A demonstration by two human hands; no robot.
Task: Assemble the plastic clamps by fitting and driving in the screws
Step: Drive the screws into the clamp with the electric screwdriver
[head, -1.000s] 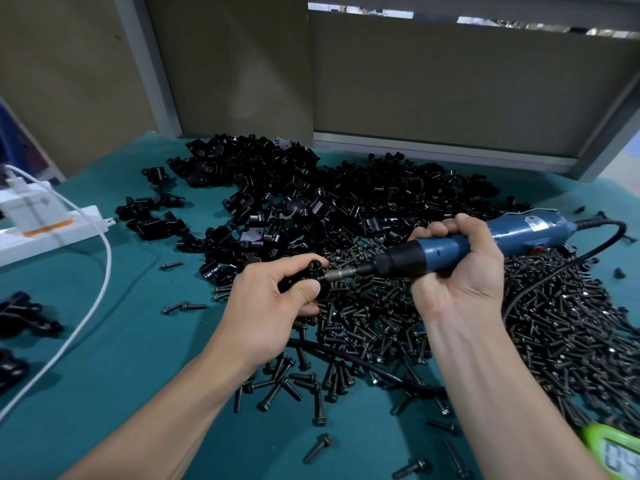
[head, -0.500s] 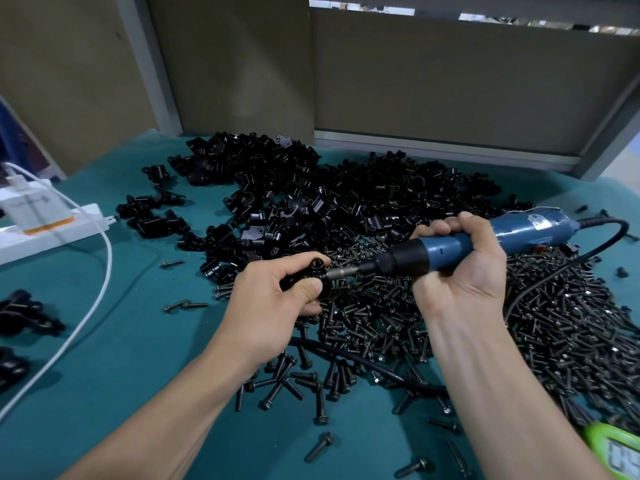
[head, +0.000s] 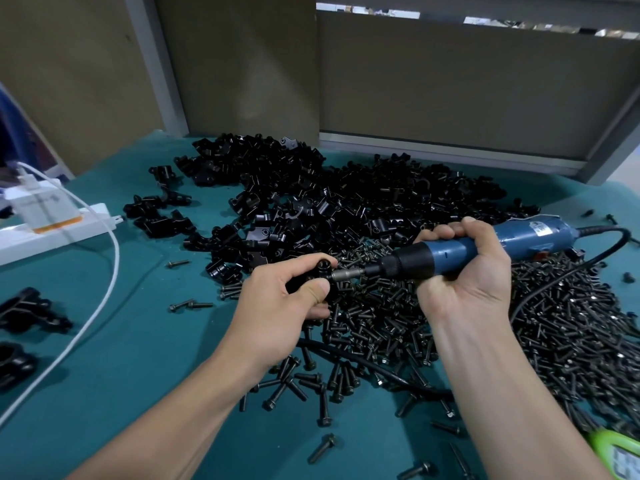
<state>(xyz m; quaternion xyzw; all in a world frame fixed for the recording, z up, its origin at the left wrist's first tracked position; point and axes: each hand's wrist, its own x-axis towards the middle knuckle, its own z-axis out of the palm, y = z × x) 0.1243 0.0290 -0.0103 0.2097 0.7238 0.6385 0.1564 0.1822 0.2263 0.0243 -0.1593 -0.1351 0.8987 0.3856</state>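
Observation:
My left hand grips a black plastic clamp between thumb and fingers; most of the clamp is hidden in the hand. My right hand holds a blue electric screwdriver level, with its metal bit pressed into the clamp from the right. A big heap of black clamp parts lies behind the hands. A wide spread of black screws covers the green table under and to the right of the hands.
A white power strip with a charger sits at the left, and its white cable runs toward me. Several black clamps lie at the left edge. The screwdriver's black cord crosses the screws. A green device shows at the bottom right corner.
Both hands keep their grip with the bit in the clamp. The view has shifted slightly; nothing else has visibly moved.

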